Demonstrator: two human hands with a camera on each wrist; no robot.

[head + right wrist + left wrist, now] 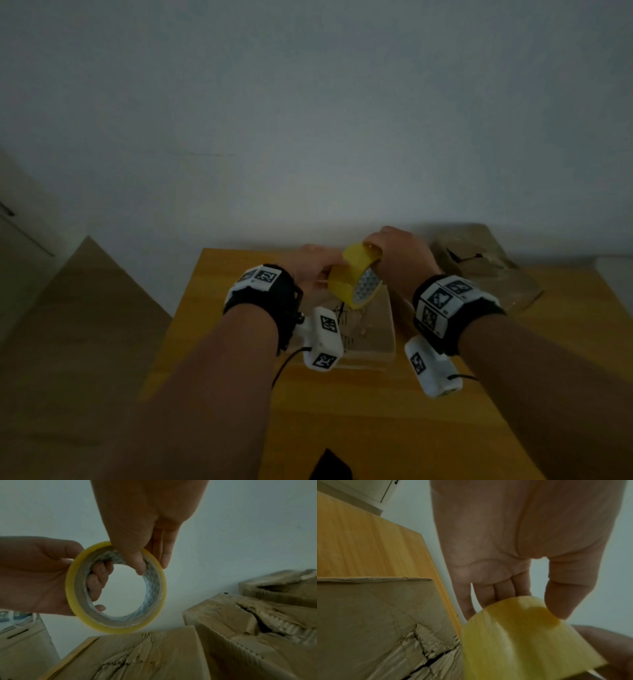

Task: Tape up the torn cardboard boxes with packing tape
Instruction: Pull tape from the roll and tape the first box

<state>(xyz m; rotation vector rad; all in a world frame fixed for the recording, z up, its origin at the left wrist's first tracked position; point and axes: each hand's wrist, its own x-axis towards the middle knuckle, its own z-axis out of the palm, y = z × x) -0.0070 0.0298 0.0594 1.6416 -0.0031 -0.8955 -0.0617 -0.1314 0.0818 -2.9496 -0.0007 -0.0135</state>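
A yellow roll of packing tape (354, 277) hangs in the air above a flat torn cardboard box (371, 329) on the wooden table (376, 428). Both hands hold it. My left hand (320, 270) grips the roll's left side, fingers through the core and thumb on the outer yellow face (513, 635). My right hand (383, 250) pinches the top of the roll (109, 628), with its thumb (137, 561) inside the core and fingers outside. In the left wrist view the box (376, 615) shows a crumpled, split tear (426, 660) just below the tape.
Two more torn, crushed boxes (240, 622) (283, 588) lie at the table's right back by the wall. A large brown carton (85, 308) stands left of the table. A black object (330, 466) sits at the near table edge.
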